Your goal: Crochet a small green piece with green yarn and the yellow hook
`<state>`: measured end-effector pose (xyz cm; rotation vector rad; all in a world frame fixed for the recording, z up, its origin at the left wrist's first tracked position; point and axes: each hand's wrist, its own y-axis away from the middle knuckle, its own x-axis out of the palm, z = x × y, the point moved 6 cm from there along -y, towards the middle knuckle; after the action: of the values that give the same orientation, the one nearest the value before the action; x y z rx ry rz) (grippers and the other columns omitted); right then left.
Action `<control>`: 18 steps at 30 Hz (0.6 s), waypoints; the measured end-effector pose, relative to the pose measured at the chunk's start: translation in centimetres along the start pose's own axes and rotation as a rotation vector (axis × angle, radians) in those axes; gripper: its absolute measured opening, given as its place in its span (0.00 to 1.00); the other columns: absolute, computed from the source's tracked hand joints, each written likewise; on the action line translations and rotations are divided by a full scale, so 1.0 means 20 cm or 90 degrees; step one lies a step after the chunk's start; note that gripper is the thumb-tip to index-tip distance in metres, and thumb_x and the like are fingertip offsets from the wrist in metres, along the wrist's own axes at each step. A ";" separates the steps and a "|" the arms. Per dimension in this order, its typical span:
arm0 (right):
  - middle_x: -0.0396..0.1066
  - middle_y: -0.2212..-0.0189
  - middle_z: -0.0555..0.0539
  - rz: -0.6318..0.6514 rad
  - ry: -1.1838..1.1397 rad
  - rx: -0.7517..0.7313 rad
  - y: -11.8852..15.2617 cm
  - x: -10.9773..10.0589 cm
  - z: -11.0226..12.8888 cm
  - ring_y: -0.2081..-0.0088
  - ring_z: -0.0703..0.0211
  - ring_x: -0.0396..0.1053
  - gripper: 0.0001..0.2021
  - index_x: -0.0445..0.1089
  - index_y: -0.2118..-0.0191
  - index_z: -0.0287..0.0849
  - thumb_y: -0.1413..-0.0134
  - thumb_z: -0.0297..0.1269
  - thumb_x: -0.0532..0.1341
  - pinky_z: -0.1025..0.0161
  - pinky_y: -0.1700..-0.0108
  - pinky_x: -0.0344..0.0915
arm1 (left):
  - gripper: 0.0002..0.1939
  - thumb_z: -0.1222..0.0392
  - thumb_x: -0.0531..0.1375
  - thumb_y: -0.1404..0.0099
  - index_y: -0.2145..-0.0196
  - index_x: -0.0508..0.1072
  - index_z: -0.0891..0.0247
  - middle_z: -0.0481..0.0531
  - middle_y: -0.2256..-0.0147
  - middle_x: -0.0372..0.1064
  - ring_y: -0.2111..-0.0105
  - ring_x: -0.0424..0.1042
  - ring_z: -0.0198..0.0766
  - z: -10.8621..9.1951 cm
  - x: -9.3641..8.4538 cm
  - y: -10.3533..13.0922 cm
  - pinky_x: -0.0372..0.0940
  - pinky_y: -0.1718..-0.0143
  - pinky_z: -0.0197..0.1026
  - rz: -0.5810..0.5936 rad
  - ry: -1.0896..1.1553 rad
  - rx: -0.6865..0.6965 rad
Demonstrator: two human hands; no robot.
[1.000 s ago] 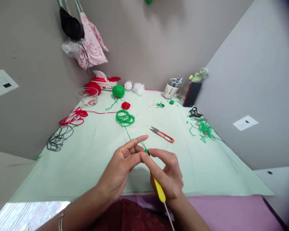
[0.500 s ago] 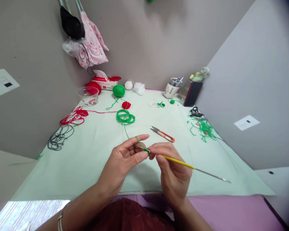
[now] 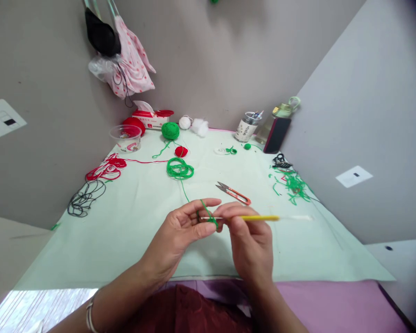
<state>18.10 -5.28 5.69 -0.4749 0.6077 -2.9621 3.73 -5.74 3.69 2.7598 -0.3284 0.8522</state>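
Nearest are two hands over one pale green desk (image 3: 142, 249), with one bracelet (image 3: 89, 317) on the left wrist. The left hand (image 3: 175, 226) has a narrow grip, thumb and fingertips pinching one small green piece of yarn work (image 3: 213, 221), and a green strand runs over its raised forefinger. The right hand (image 3: 251, 245) grips one crochet hook (image 3: 263, 218) by its yellow handle; the hook lies roughly level, its near tip at the green piece and its outer end blurred. Just beyond lies one pair of orange-handled snips (image 3: 234, 193). Farther left are one loose bundle of black cord (image 3: 86, 199) and one red-and-white yarn tangle (image 3: 107, 169); one pile of green scraps (image 3: 294, 185) lies at the right. In the middle is one green yarn coil (image 3: 180, 169). Four yarn balls sit beyond: two red, one small (image 3: 180, 151) and one large (image 3: 133, 126), one green (image 3: 170, 131) and one white (image 3: 185, 122). At the back stand one clear tub (image 3: 125, 141), one red-and-white tissue box (image 3: 150, 119), one pen jar (image 3: 246, 129), one bottle (image 3: 282, 111) and one phone (image 3: 278, 135). The jar label's dark characters and the box's print are too small to read.
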 end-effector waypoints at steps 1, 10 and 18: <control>0.81 0.61 0.48 -0.002 0.046 -0.036 0.01 0.00 0.01 0.62 0.61 0.76 0.07 0.84 0.57 0.51 0.29 0.39 0.66 0.64 0.60 0.74 | 0.20 0.57 0.78 0.41 0.51 0.87 0.52 0.48 0.64 0.78 0.59 0.76 0.38 0.00 0.00 0.00 0.65 0.49 0.41 -0.010 -0.014 0.015; 0.78 0.67 0.49 -0.016 -0.084 0.051 -0.01 -0.01 -0.03 0.69 0.63 0.73 0.08 0.84 0.60 0.49 0.32 0.43 0.68 0.65 0.65 0.72 | 0.28 0.59 0.77 0.40 0.41 0.83 0.57 0.51 0.62 0.77 0.61 0.74 0.36 0.01 0.01 0.00 0.67 0.53 0.39 0.048 0.095 -0.075; 0.75 0.72 0.50 -0.040 -0.142 0.146 -0.03 -0.02 -0.07 0.74 0.65 0.69 0.10 0.81 0.66 0.45 0.35 0.44 0.70 0.67 0.70 0.69 | 0.21 0.59 0.76 0.40 0.48 0.86 0.59 0.49 0.65 0.73 0.64 0.71 0.34 0.01 0.02 0.00 0.66 0.53 0.38 0.053 0.093 -0.052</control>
<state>18.11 -4.13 4.64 -0.7988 0.2314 -2.9276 4.08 -5.87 3.75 2.6081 -0.4422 1.0305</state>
